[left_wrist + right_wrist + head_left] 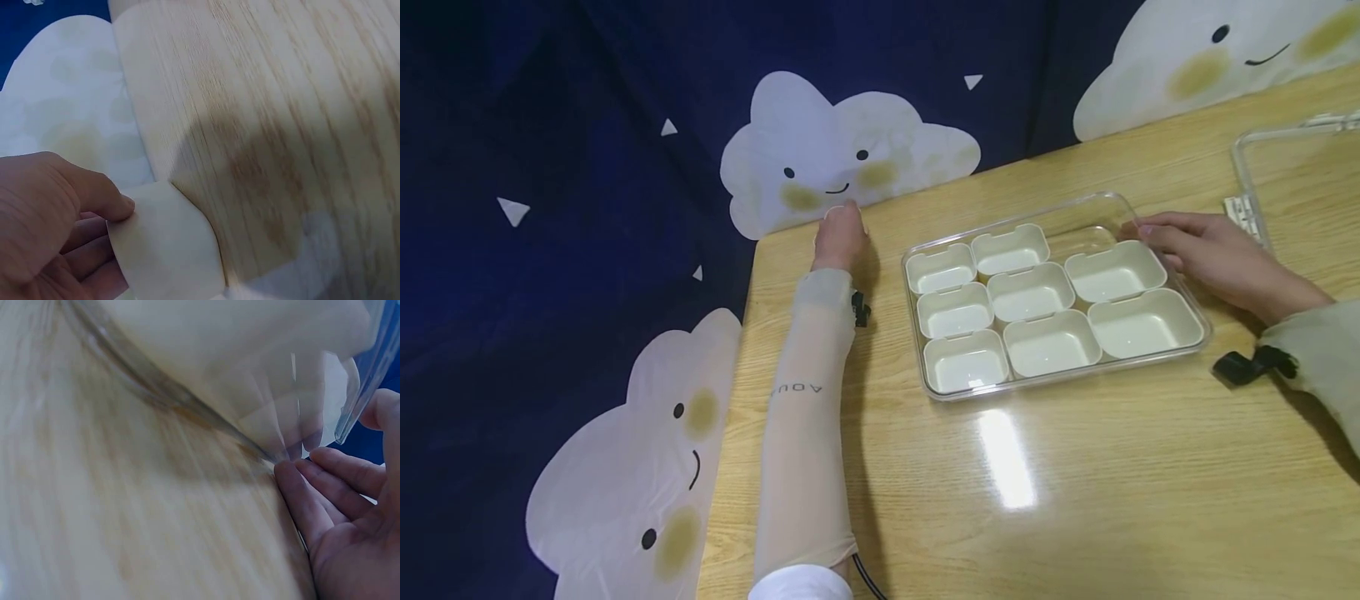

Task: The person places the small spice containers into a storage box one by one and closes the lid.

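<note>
Cream cups [1032, 293] sit in a clear tray [1086, 221], its right side touched by a right hand's [1213, 254] outstretched fingers; farther off, near the table's [1075, 533] edge, the left hand [841, 239] pinches what appears to be another cup [165, 244].

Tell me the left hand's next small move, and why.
I'd likely lift the cream bin pinched in the left hand toward the clear tray's far-right corner: eight matching bins sit there in three columns, and only the right column appears one short, at its far end. The right hand touches that side.
</note>
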